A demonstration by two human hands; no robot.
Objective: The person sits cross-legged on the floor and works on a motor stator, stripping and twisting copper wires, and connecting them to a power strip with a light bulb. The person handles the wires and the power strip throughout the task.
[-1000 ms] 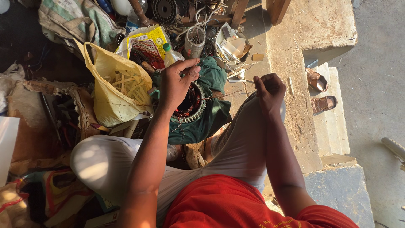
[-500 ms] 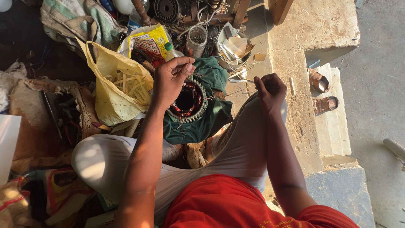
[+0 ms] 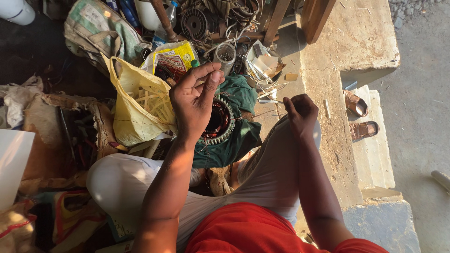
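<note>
left hand [image 3: 194, 100] fingertips pinched above motor stator [image 3: 218, 122], right hand [image 3: 300, 112] fisted on knee

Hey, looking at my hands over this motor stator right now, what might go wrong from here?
1. The left hand is raised over the stator, pinching something too small to make out; it might drop into the clutter.
2. The stator rests on a loose green cloth and might tip.
3. Stray wires lie near the right hand, which might snag them.

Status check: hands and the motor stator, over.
Left hand raised, fingers pinched. Right hand closed on knee. Motor stator on green cloth, half hidden by left hand.
</note>
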